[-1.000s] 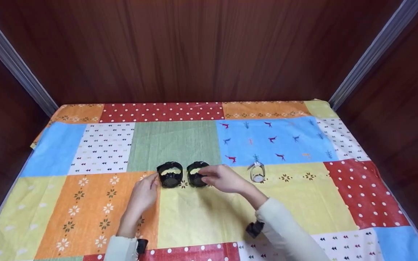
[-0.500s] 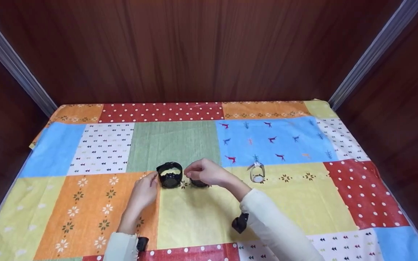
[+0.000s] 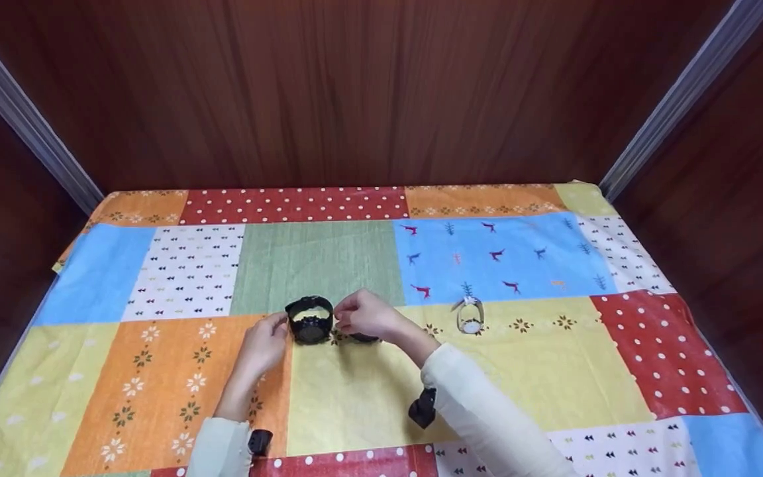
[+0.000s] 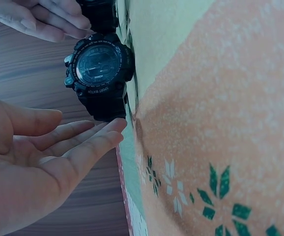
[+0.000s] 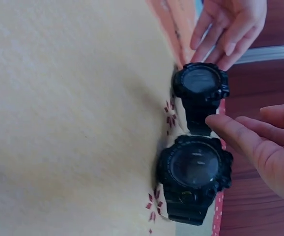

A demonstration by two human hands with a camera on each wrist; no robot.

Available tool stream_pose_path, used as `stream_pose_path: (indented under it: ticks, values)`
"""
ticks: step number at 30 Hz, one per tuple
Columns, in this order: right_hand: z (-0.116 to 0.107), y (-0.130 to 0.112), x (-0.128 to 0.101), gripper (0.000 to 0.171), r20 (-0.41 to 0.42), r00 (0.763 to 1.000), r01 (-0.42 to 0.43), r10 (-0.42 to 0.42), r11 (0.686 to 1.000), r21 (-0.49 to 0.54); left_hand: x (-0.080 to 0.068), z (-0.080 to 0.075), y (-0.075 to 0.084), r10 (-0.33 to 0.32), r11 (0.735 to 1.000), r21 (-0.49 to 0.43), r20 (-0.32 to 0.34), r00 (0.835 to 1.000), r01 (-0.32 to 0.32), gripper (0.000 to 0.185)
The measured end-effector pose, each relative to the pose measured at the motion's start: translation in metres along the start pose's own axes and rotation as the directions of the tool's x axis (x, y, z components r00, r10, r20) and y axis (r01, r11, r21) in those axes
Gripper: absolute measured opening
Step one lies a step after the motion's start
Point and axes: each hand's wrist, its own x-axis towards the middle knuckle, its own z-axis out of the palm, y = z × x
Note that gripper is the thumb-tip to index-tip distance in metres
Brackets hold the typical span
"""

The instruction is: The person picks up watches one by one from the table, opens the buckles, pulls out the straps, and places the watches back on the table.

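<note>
A: Where are the hands?

B: Both are over the cloth, at 2 black watches standing side by side near its middle. The left hand is at the left watch, and the right hand is over the right watch.

A: Is the left hand holding anything?

B: No. In the left wrist view its fingers are straight and loose, palm open, with the fingertips just at the strap of the left watch. I cannot tell whether they quite touch it. It grips nothing.

A: And the right hand?

B: Its fingers are stretched out, only slightly bent. In the right wrist view a fingertip lies on the strap between the 2 dials, at the near side of the left watch, with the right watch just below the palm. It grips nothing that I can see.

A: How do the watches sit?

B: Each stands on its closed strap, dial facing the person. They are so close that the straps touch or nearly touch.

A: Anything else on the cloth?

B: A 3rd watch, silver with a pale dial, stands well apart to the right.
</note>
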Motion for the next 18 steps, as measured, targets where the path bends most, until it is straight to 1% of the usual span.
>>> stream_pose_path:
  ticks: [1,4,7,8,13,18]
  values:
    - [-0.001,0.01,0.007,0.019,0.011,1.0,0.029,-0.029,0.999,0.015,0.0,0.0,0.0,-0.002,1.0,0.001,-0.001,1.0,0.002,0.036]
    - [0.001,0.015,0.011,0.021,0.008,1.0,0.017,-0.017,1.0,0.016,0.002,0.0,-0.001,-0.013,1.0,-0.003,0.005,1.0,0.013,0.036]
    - [0.003,0.012,0.009,0.025,0.003,1.0,0.008,-0.008,1.0,0.006,0.004,0.0,-0.002,-0.019,1.0,-0.01,0.007,1.0,0.019,0.036]
    - [0.005,0.002,0.003,0.027,-0.01,1.0,-0.022,0.022,1.0,-0.008,0.004,0.0,-0.002,-0.018,1.0,-0.014,0.006,1.0,0.018,0.036]
    - [0.008,-0.001,0.0,0.026,-0.014,1.0,-0.016,0.016,0.999,-0.031,0.006,0.002,-0.005,-0.005,1.0,-0.03,-0.002,1.0,0.005,0.035]
    - [0.009,-0.001,-0.001,0.026,-0.022,1.0,-0.012,0.011,0.997,-0.078,0.006,0.003,-0.006,-0.007,0.999,-0.047,-0.01,1.0,0.007,0.034]
